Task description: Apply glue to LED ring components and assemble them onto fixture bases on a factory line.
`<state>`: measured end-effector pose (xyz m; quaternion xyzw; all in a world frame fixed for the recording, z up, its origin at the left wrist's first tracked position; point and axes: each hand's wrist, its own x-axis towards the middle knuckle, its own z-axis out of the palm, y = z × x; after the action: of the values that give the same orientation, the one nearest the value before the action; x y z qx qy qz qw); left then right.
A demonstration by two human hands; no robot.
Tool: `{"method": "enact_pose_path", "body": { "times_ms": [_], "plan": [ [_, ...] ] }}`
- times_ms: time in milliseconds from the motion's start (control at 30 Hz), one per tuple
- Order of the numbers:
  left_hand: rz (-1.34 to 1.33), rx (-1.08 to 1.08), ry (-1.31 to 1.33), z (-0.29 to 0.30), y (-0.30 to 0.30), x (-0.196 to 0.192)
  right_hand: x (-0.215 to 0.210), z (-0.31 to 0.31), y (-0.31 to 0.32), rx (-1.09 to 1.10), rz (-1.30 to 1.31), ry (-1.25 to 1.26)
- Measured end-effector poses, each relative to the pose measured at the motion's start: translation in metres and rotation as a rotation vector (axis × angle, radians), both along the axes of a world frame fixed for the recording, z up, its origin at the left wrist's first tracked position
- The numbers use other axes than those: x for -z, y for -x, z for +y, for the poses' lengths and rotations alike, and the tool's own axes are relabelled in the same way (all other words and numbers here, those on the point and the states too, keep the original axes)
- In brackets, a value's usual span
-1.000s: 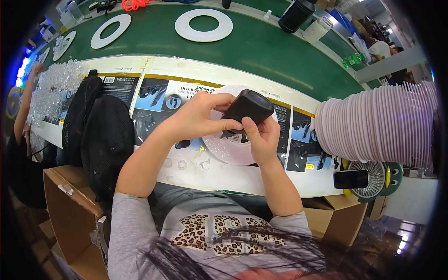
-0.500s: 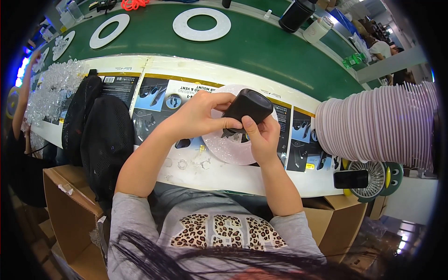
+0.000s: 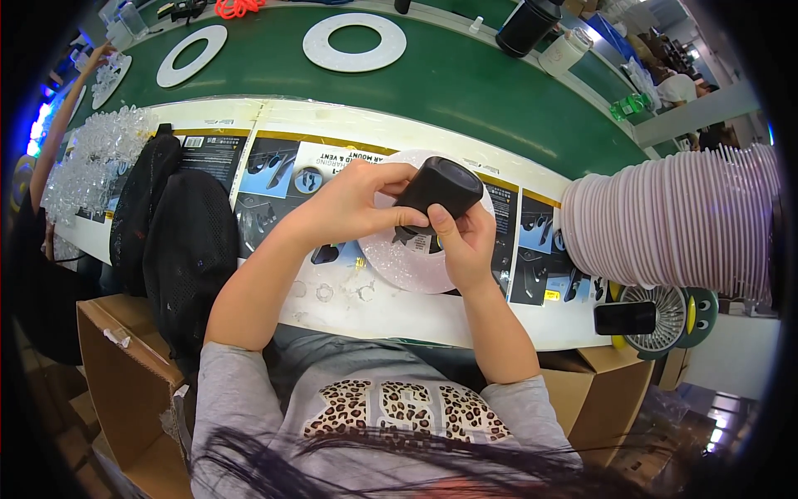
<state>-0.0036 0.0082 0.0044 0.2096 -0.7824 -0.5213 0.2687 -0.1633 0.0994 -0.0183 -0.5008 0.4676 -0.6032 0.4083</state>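
Note:
Both hands hold a black block (image 3: 449, 188) with rounded corners, tilted above the table; its kind is not clear. My left hand (image 3: 359, 205) grips its left side, with the thumb along the lower edge. My right hand (image 3: 470, 246) wraps its lower right side, thumb pressed on the near edge. Under the hands lies a speckled white ring-shaped disc (image 3: 399, 264), its centre hole partly covered by the hands and the block. Small clear plastic pieces (image 3: 324, 293) rest on the table near my left forearm.
A long stack of pale pink rings (image 3: 665, 220) stands at right, beside a small fan (image 3: 657, 320) and a phone (image 3: 625, 318). Black mesh bags (image 3: 189, 249) and clear plastic parts (image 3: 100, 166) lie left. White rings (image 3: 356, 43) sit on the green belt (image 3: 465, 91).
The white rings on the belt have shifted slightly left. At far left, another person's hand has moved up to a ring there. My hands and the black block have barely moved.

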Motion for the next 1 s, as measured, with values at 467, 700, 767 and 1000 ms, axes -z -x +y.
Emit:
{"method": "enact_pose_path", "body": {
  "times_ms": [467, 700, 767, 1000],
  "plan": [
    [-0.009, 0.01, 0.03, 0.0002, -0.0041, -0.0067, -0.0001, -0.0024, -0.0016, -0.035, -0.043, 0.015],
    [0.03, -0.044, 0.23, 0.0, -0.0029, -0.0031, -0.0012, -0.0013, -0.0025, -0.06, -0.093, 0.018],
    [0.033, -0.049, 0.25, -0.0005, -0.0029, -0.002, -0.0007, -0.0015, -0.003, -0.067, -0.105, 0.023],
    [0.042, -0.061, 0.271, -0.001, -0.0023, -0.0018, 0.0019, -0.0021, -0.0028, -0.069, -0.13, 0.015]
  ]
}}
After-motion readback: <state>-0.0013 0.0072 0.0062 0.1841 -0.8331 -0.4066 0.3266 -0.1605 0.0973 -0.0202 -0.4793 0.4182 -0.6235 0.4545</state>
